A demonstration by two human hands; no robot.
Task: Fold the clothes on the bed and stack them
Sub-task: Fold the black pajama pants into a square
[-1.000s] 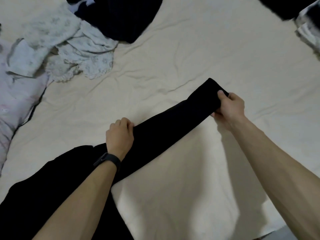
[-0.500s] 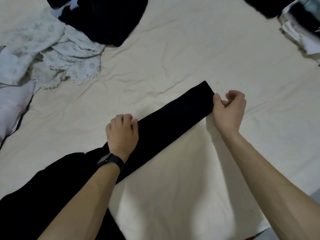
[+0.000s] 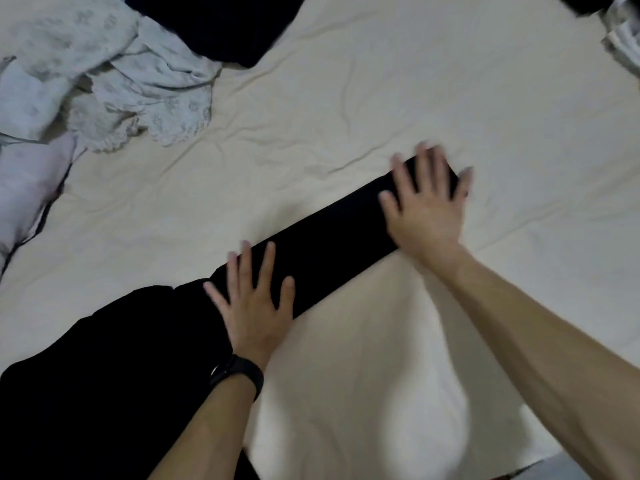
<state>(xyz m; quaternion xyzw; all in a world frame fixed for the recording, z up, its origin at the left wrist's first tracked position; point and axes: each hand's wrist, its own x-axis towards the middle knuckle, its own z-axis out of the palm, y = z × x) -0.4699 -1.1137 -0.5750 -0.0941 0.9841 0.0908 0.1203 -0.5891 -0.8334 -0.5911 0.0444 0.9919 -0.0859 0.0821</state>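
Observation:
A black garment (image 3: 332,247) lies on the cream bed sheet (image 3: 346,109), one long narrow part stretched diagonally from lower left to upper right. Its bulk (image 3: 104,386) is spread at the lower left. My left hand (image 3: 254,303) lies flat with spread fingers on the near end of the narrow part. My right hand (image 3: 427,206) presses flat on the far end, fingers spread and slightly blurred. A dark band sits on my left wrist.
A crumpled pale floral garment (image 3: 114,74) lies at the upper left beside a black garment (image 3: 221,26). A pinkish white cloth (image 3: 24,199) is at the left edge. More clothes (image 3: 620,39) sit at the top right corner. The bed's edge shows at the lower right.
Both hands let go of the black garment and opened. They now lie flat on it, the right hand moved onto the far end.

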